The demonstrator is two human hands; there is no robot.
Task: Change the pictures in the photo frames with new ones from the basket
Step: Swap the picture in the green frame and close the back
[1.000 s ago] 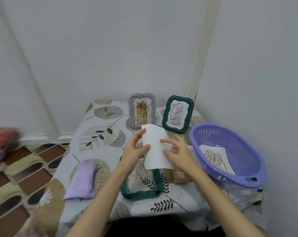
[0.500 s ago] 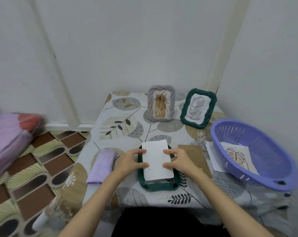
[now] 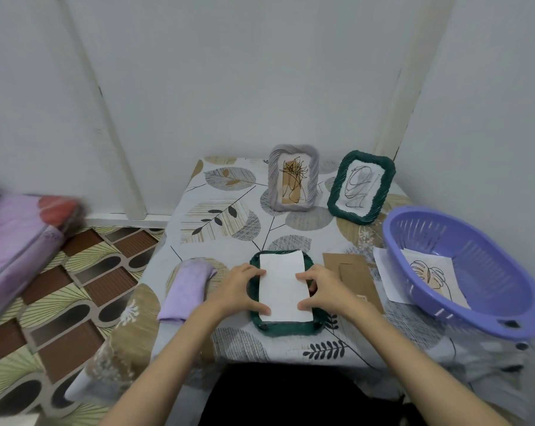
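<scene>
A dark green photo frame (image 3: 286, 329) lies flat on the table in front of me, and a white sheet (image 3: 283, 287) rests blank side up in its opening. My left hand (image 3: 240, 287) presses the sheet's left edge with thumb and fingertips. My right hand (image 3: 324, 287) presses the right edge the same way. A purple basket (image 3: 413, 218) at the right holds a leaf drawing (image 3: 429, 272). At the back stand a grey frame (image 3: 274, 179) and a second green frame (image 3: 337, 192), each with a line drawing.
A brown cardboard backing (image 3: 349, 272) lies right of the flat frame, with another white sheet (image 3: 384, 272) partly under the basket. A folded lilac cloth (image 3: 188, 287) lies to the left. Walls close the back and right. A purple mattress (image 3: 11, 241) sits on the floor at left.
Both hands brought the white sheet down from the air onto the flat green frame and now press it in place. The view shifted left and down.
</scene>
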